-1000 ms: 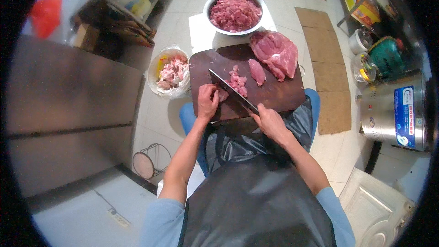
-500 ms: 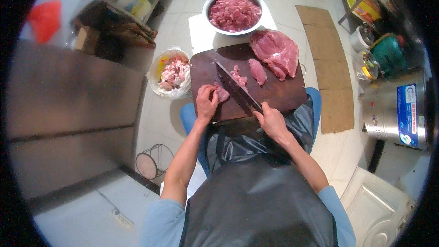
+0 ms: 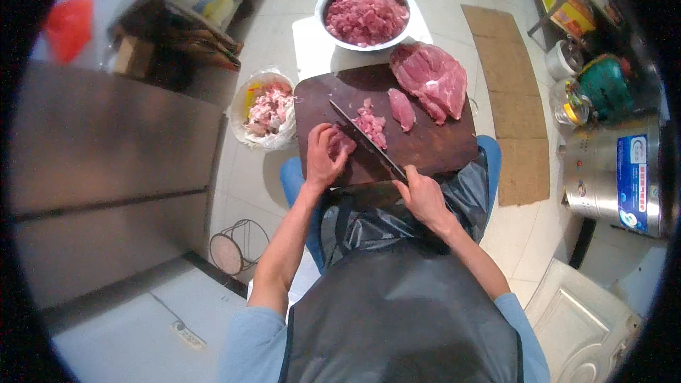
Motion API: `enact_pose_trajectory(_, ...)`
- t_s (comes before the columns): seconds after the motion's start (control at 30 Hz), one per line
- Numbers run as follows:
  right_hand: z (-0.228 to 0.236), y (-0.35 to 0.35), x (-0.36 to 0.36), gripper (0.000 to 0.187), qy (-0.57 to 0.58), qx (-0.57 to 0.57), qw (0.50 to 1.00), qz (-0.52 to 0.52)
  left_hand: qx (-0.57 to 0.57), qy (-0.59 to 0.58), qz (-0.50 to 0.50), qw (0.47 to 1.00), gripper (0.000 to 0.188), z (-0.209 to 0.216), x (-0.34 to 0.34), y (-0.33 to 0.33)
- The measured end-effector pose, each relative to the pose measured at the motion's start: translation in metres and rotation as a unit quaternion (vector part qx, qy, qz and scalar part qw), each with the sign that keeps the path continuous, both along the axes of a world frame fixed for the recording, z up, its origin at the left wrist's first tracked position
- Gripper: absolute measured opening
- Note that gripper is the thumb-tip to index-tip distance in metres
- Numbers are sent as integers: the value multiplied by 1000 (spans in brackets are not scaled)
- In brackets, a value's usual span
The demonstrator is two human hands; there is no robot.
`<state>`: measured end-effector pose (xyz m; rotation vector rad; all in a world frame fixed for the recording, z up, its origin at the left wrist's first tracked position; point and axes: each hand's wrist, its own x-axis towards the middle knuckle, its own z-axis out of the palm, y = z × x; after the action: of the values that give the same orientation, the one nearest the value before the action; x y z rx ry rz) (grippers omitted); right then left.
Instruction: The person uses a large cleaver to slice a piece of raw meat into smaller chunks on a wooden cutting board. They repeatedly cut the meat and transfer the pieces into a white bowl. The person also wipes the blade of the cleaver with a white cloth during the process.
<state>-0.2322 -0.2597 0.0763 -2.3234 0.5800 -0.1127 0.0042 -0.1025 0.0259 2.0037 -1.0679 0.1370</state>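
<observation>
A dark cutting board (image 3: 433, 159) lies across in front of my lap. My left hand (image 3: 325, 159) is closed over a piece of raw meat (image 3: 342, 143) at the board's left side, fingers curled on it. My right hand (image 3: 423, 193) grips the handle of a long-bladed knife (image 3: 369, 143), whose blade slants up and left beside that piece. Small diced meat (image 3: 370, 125) lies just right of the blade. Farther right rest a meat strip (image 3: 402, 110) and a large raw chunk of meat (image 3: 430, 81) at the far right corner.
Beyond the board a metal bowl (image 3: 320, 23) heaped with cut meat stands on a white surface. A lined bucket (image 3: 241, 130) of trimmings is at the left. Flattened cardboard (image 3: 521, 113) lies on the floor at right, near a steel drum-like container (image 3: 603, 177). A wire-legged stool (image 3: 227, 254) stands lower left.
My left hand has spread a little further over the meat piece. The knife blade has shifted slightly, and its tip sits a bit lower and further left.
</observation>
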Motion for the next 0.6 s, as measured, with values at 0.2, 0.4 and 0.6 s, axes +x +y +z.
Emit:
enact_pose_trajectory(0.2, 12, 6, -9, 32, -3, -3, 1000, 7, 38, 34, -39, 998, 42, -17, 2, 7)
enact_pose_trajectory(0.4, 18, 11, -11, 32, 1, -49, 998, 48, 35, -4, -44, 998, 48, -12, -3, 7)
enact_pose_trajectory(0.6, 23, 13, -16, 31, 35, -44, 997, 50, 41, 21, -54, 998, 52, -18, 2, 6)
